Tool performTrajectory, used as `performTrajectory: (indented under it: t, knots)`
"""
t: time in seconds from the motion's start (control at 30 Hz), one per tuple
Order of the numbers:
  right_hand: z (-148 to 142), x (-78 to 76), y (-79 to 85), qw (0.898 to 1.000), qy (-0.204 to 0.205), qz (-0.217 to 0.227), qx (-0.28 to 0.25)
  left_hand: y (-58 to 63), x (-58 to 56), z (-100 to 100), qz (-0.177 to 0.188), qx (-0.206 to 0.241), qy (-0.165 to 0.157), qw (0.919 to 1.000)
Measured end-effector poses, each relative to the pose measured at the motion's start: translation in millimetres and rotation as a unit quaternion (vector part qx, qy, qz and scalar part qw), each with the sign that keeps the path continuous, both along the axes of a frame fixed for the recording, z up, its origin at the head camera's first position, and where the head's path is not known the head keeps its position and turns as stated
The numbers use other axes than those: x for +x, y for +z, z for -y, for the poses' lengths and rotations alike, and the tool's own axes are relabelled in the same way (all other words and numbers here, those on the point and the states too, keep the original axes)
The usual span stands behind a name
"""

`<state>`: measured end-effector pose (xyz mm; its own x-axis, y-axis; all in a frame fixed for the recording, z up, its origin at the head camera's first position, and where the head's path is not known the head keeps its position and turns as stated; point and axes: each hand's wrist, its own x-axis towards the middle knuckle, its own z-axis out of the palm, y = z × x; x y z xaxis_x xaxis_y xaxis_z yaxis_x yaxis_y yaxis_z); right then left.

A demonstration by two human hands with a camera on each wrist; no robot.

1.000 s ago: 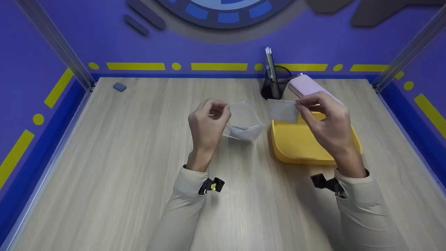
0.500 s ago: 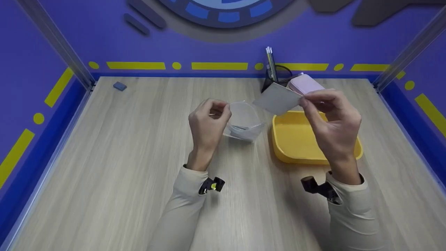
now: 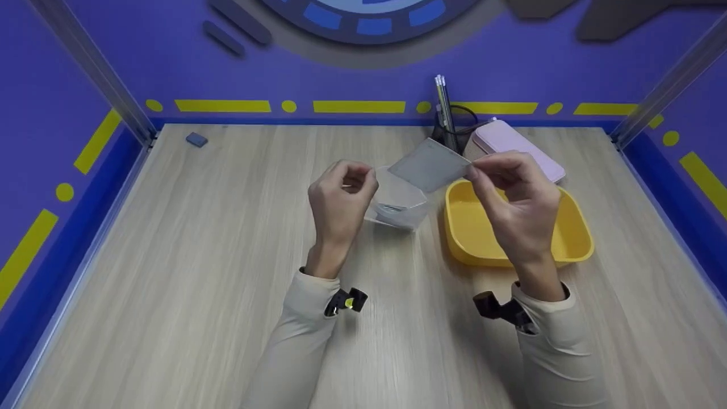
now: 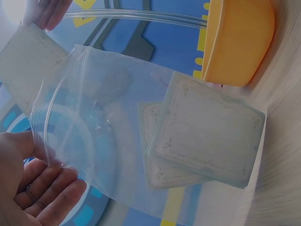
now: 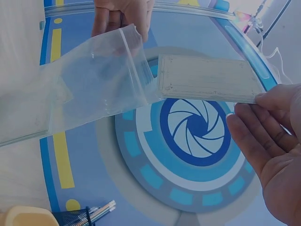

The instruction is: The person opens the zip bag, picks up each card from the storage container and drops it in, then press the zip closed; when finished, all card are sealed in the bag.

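My left hand (image 3: 339, 201) pinches the rim of a clear zip bag (image 3: 404, 218), which stands on the table with its mouth open. Inside lie pale cards with thin printed borders; a card (image 4: 209, 132) overlaps another in the left wrist view. Between thumb and fingertips my right hand (image 3: 525, 210) pinches one more pale card (image 3: 430, 166) by its end. That card is tilted over the bag's mouth, its far end close to the rim in the right wrist view (image 5: 207, 77). Whether card and bag touch cannot be told.
A yellow tray (image 3: 474, 260) sits right of the bag, partly under my right hand. Behind it stand a black mesh pencil cup (image 3: 448, 136) with several pencils and a pink case (image 3: 525, 145). A small dark blue eraser-like block (image 3: 196, 140) lies at the back left.
My right hand first turned the card to a slant, then carried it left from near the tray to over the bag's mouth. The left hand and the bag have stayed in place.
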<state>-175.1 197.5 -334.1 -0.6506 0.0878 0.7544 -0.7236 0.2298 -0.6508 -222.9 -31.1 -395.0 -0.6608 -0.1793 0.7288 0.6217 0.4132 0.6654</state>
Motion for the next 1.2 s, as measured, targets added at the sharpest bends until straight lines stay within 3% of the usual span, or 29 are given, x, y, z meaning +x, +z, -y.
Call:
performTrajectory:
  t: [0.73, 0.97, 1.2]
  knots:
    - [6, 3.6, 0.6, 1.0, 0.01, -0.014, -0.018, 2.5, 1.9, 0, -0.002, 0.001, -0.007, 1.0]
    - [9, -1.6, -5.7, 1.0, 0.019, 0.004, 0.024, 1.8, 2.3, 1, 0.004, 0.0, -0.007, 1.0]
    - [9, -9.9, -14.8, 0.996, 0.015, -0.013, 0.091, 1.6, 3.4, 1, 0.004, -0.001, -0.014, 0.9999]
